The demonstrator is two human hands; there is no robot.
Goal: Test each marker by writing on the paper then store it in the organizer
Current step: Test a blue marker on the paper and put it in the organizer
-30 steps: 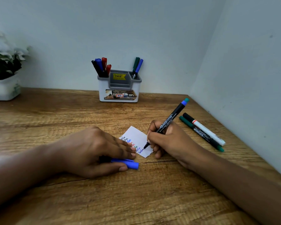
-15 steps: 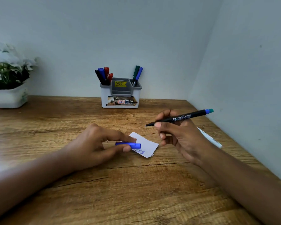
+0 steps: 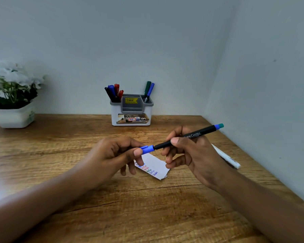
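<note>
marker (image 3: pixel 188 136) | tip left, tail up-right | right hand (image 3: pixel 198 155) grips it | left hand (image 3: pixel 111 155) pinches cap (image 3: pixel 147 149)

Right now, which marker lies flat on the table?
The white marker, behind the right hand. The black marker is held in that hand, and the others stand in the organizer.

left hand (image 3: pixel 111 155) pinches blue cap (image 3: pixel 147 149) | right hand (image 3: pixel 197 156) grips marker (image 3: pixel 193 135) | above paper (image 3: pixel 155 163)
</note>
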